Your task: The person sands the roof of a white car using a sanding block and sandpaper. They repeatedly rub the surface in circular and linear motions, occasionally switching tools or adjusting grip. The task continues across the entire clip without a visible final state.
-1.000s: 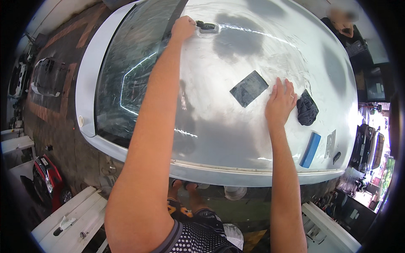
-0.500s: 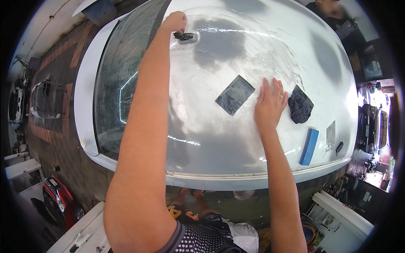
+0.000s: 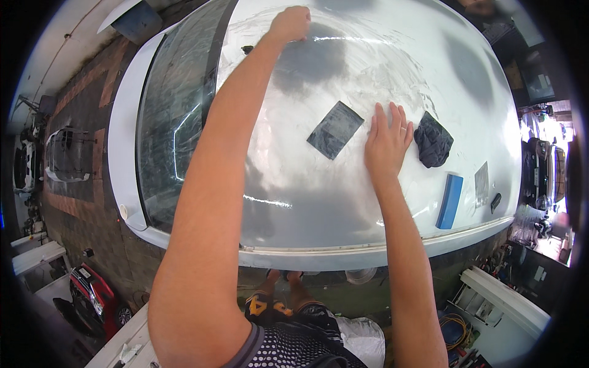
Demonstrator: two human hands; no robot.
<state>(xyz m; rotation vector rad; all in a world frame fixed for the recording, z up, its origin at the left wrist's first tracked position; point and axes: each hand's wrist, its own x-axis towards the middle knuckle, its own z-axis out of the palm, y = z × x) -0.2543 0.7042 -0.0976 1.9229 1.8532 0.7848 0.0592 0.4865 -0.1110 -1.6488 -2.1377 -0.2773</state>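
My left hand (image 3: 291,24) is closed and down on the far part of a white car roof (image 3: 374,80) with grey patches and chalky swirl marks. Whatever its fingers hold, if anything, is hidden. Flat on the panel, fingers stretched out, lies my right hand (image 3: 388,144). A dark grey sheet like sandpaper (image 3: 335,130) lies just left of it, apart from the fingers. Close on its right sits a crumpled black cloth (image 3: 434,141). Nearer the roof's edge are a blue sanding block (image 3: 450,201), a worn grey sheet (image 3: 481,184) and a small black piece (image 3: 496,202).
Left of the roof runs the dark window glass (image 3: 178,122). A black fitting (image 3: 246,49) shows beside my left forearm. Along the near side is the roof's trim edge (image 3: 319,250). A red car (image 3: 98,294) stands at lower left; coiled cable (image 3: 454,331) lies at lower right.
My left hand has moved right, away from the black fitting, over the grey patch. My right hand stays flat beside the dark sheet; the whole view has shifted slightly.
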